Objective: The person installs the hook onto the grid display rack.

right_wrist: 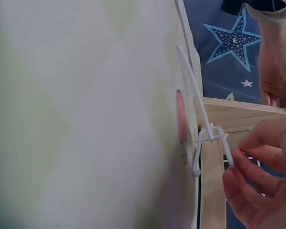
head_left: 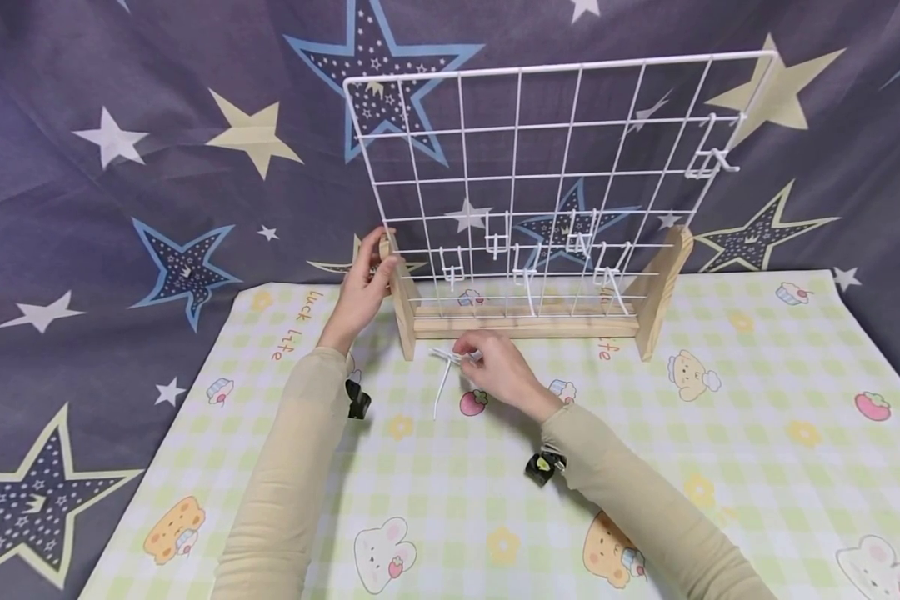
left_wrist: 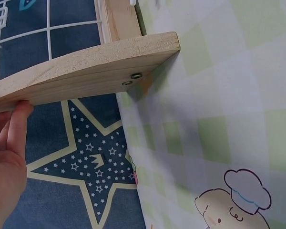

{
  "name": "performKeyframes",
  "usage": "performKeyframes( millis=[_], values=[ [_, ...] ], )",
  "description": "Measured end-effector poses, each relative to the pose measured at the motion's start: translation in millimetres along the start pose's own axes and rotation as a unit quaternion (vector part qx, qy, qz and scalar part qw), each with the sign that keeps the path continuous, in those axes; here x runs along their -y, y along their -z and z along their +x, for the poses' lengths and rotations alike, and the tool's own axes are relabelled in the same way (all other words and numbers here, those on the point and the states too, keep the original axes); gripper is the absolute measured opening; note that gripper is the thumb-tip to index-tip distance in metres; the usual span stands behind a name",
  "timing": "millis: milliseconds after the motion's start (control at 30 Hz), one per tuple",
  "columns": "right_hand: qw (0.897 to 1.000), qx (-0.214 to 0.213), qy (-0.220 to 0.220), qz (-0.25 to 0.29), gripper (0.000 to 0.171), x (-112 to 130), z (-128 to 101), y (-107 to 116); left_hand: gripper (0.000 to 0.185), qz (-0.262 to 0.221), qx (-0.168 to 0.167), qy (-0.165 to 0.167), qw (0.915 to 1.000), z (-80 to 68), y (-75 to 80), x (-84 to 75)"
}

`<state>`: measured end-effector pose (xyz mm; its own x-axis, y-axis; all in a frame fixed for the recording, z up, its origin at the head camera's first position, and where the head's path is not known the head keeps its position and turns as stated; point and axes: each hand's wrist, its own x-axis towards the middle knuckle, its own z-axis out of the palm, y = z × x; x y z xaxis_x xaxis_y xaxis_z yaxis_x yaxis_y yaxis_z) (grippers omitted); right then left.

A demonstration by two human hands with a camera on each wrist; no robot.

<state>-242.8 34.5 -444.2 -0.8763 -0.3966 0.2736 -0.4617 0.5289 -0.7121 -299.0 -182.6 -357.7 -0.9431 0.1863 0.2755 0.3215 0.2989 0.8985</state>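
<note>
A white wire grid [head_left: 517, 175] stands tilted back in a wooden stand [head_left: 525, 327]. My left hand [head_left: 363, 292] grips the upper end of the stand's left wooden side panel [head_left: 402, 304]. In the left wrist view, fingertips [left_wrist: 23, 107] lie against the panel's outer face. Just in front of the stand's base, my right hand [head_left: 498, 367] pinches a white wire hook [head_left: 442, 375] between thumb and fingers. The right wrist view shows the hook's long straight prong [right_wrist: 193, 86] pointing away from the fingers, with its bent frame at the fingertips.
Several white wire hooks hang on the grid's lower rows, one of them a hook [head_left: 495, 237] near the middle. Another hook [head_left: 708, 158] hangs at the upper right edge. A green-and-white checked cloth [head_left: 435, 483] covers the table. Behind it hangs a dark star-patterned curtain [head_left: 172, 150].
</note>
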Motion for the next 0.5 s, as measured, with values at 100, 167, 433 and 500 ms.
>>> performKeyframes(
  millis=[100,167,433,500],
  values=[
    [1.000,-0.005,0.003,-0.013,0.018,-1.4,-1.2,-0.3,0.047,-0.002,0.000,0.000,1.0000,-0.2,0.0,0.8],
    [1.000,-0.010,0.007,-0.022,0.019,-1.6,-2.1,-0.2,0.047,-0.003,0.000,0.000,1.0000,-0.2,0.1,1.3],
    [0.999,-0.021,0.017,-0.045,0.021,0.8,-4.4,0.6,0.047,-0.008,-0.001,-0.001,1.0000,-0.4,-0.2,1.4],
    [0.999,-0.019,0.018,-0.046,0.021,2.5,-5.2,0.9,0.047,-0.009,-0.001,0.001,1.0000,-0.1,-0.4,1.2]
  ],
)
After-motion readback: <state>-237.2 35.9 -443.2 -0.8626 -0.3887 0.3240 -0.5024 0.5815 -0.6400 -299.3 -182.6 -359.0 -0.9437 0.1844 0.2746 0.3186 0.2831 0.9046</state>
